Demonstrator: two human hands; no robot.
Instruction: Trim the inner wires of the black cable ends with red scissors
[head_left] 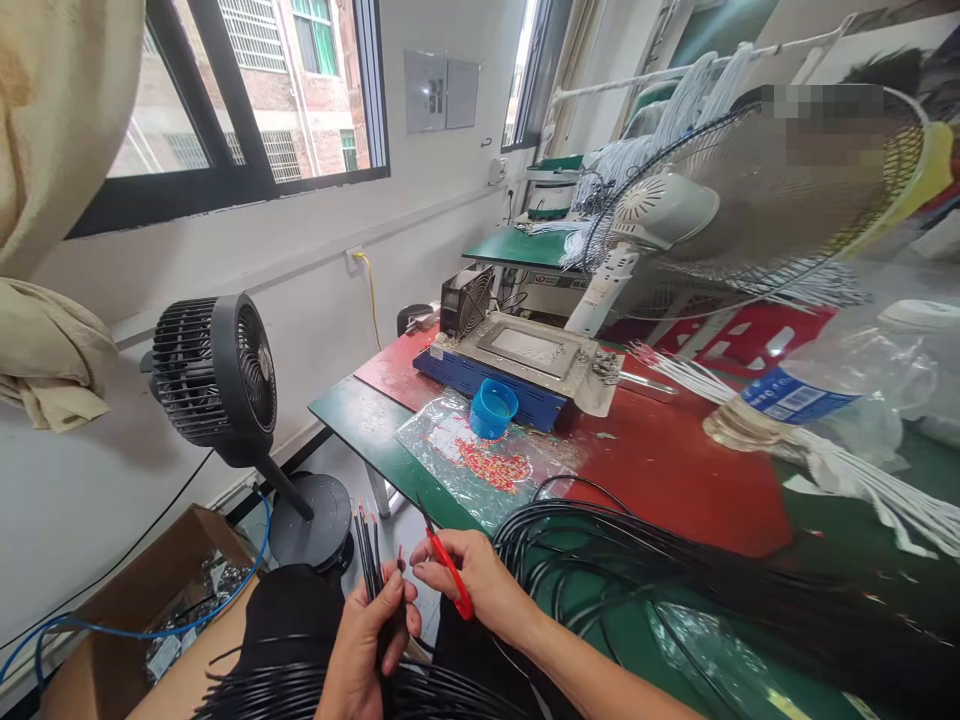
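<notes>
"Left grip (366,630): what's in it?"

"Wrapped round black cables (368,560), standing up at seven o'clock in view, with a red wire end (400,552) at the grip's one o'clock. Pinching near that end should steady it."

"And the right grip (484,580)?"

"Holding red-handled scissors (448,567), blades pointing to eleven o'clock. I'd angle the tips clear of the left grip and avoid nicking neighbouring cables."

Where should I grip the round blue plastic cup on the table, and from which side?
The blue cup is probably best gripped by its raised round wall, left and right, from above on the near side: the blue-sided metal machine stands close behind, and small red and yellow bits lie in front. The right hand, nearer, holds a dark-bladed, red-handled tool.
</notes>
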